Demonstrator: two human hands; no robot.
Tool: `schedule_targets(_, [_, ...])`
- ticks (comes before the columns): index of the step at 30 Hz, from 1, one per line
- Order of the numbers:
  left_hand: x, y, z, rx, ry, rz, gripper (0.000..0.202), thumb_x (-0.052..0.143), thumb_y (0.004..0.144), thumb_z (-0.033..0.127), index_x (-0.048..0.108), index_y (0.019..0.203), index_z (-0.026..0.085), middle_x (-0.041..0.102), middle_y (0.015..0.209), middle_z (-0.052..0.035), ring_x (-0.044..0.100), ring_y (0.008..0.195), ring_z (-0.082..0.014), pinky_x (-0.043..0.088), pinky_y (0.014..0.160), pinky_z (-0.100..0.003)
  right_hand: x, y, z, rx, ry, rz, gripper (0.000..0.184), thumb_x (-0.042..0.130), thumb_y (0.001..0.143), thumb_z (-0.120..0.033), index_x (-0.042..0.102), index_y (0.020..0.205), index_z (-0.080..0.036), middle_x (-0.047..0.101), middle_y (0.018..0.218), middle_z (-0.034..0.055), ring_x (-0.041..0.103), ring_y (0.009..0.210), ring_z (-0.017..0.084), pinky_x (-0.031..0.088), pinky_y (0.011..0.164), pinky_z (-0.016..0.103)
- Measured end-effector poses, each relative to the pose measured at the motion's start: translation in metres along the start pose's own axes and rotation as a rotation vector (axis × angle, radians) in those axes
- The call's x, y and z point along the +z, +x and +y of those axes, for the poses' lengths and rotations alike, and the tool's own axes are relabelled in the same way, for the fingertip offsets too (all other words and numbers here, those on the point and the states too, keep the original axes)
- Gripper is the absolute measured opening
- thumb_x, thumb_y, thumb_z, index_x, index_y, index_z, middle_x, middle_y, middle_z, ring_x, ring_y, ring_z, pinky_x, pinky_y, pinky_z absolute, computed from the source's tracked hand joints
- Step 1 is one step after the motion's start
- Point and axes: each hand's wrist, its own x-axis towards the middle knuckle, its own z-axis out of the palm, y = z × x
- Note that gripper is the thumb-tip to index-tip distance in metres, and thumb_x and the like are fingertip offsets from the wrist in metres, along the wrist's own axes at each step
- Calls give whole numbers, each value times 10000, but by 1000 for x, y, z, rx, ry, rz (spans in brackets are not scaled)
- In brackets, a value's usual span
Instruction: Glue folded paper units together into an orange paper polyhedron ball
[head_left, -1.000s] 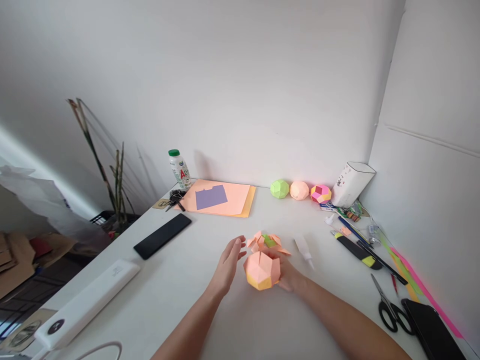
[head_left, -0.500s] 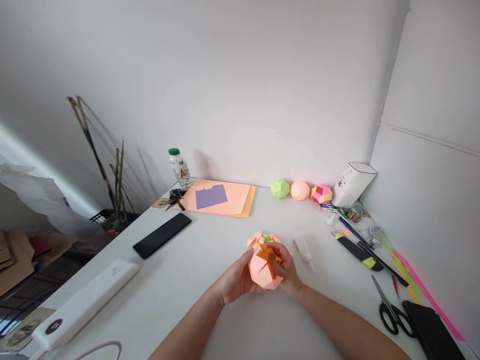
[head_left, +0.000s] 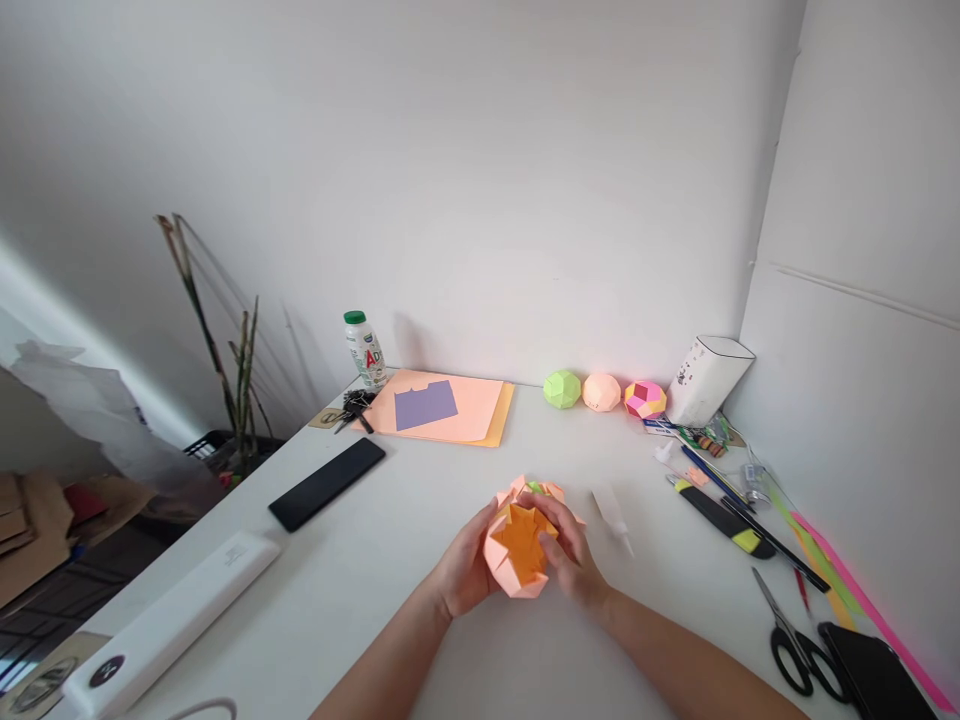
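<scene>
Both my hands hold a half-built paper ball point(head_left: 519, 553) of peach-coloured folded units above the white desk point(head_left: 375, 600). Its open side faces me and shows an orange inside. My left hand point(head_left: 461, 570) cups it from the left, fingers curled round it. From the right, my right hand point(head_left: 571, 555) grips it, fingers over the top edge. Just behind the ball lie several loose folded paper pieces point(head_left: 534, 489), peach and green.
A glue tube point(head_left: 613, 515) lies right of my hands. Three finished paper balls point(head_left: 602, 392) stand at the back wall beside a white box point(head_left: 703, 380). Pens, a cutter point(head_left: 720, 506) and scissors point(head_left: 796, 640) line the right. Coloured sheets point(head_left: 450, 410), keys, a bottle point(head_left: 364, 350), a black phone point(head_left: 327, 484) sit left.
My left hand, open and apart a second ago, has closed onto the ball. The ball has been turned so its open orange inside now faces me.
</scene>
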Motion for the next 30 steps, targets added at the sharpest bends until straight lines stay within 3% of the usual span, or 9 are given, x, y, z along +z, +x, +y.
schedule_targets(7, [-14,14,0,15,-209,-30,605,390,832,558,535,1162,72,638,1030,-176,584,974,-309,358,872,-399,-8,1,5,-14,-175,20,427,351,915,-476,479,1267,-272,482,1336,58,349,1293,246,283,1079,429])
schedule_targets(16, [-28,19,-1,-54,-320,-41,653,408,790,616,579,1078,55,653,990,-190,587,989,-340,360,886,-432,-8,1,11,45,19,11,424,352,917,-471,458,1275,-269,459,1360,69,409,1262,255,333,1061,453])
schedule_targets(30, [-30,15,-3,-31,-339,-84,653,400,774,640,616,982,60,651,999,-203,572,1024,-352,353,918,-457,-9,3,16,85,35,69,428,350,906,-506,524,1203,-252,534,1278,79,490,1183,258,403,997,441])
